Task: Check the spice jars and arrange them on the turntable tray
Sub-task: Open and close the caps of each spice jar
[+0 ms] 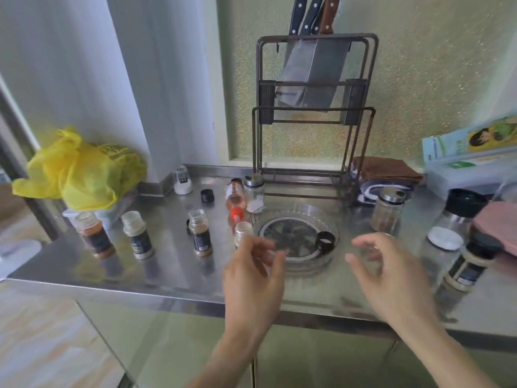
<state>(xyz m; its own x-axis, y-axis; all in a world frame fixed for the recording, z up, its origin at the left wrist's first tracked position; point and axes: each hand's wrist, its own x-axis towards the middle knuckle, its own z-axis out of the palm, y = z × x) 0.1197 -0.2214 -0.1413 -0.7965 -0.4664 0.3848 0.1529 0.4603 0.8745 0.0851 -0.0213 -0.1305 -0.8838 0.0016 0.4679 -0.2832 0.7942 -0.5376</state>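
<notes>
- One clear turntable tray sits mid-counter before the knife rack; it holds a loose black cap and no jars yet, so we judge the arranging barely begun.
- One small uncapped jar stands at the tray's left rim, just beyond our left hand. The fingers are curled near its lower body; motion blur keeps us from telling whether they grip it or merely hover.
- Three more uncapped jars stand in a row to the left: the nearest, a middle one and an orange-filled one.
- One red-capped bottle lies tipped behind the tray, beside a glass shaker; a second loose cap rests near them.
- Several jars sit to the right: a brown-filled shaker, a large black-lidded jar and a capped labelled jar.
- Our right hand hangs open and empty over the counter's front, fingers spread, right of the tray.
- Step in hand, as we judge it: checking the small jar. The next move calls for a firm hold, then its cap.
</notes>
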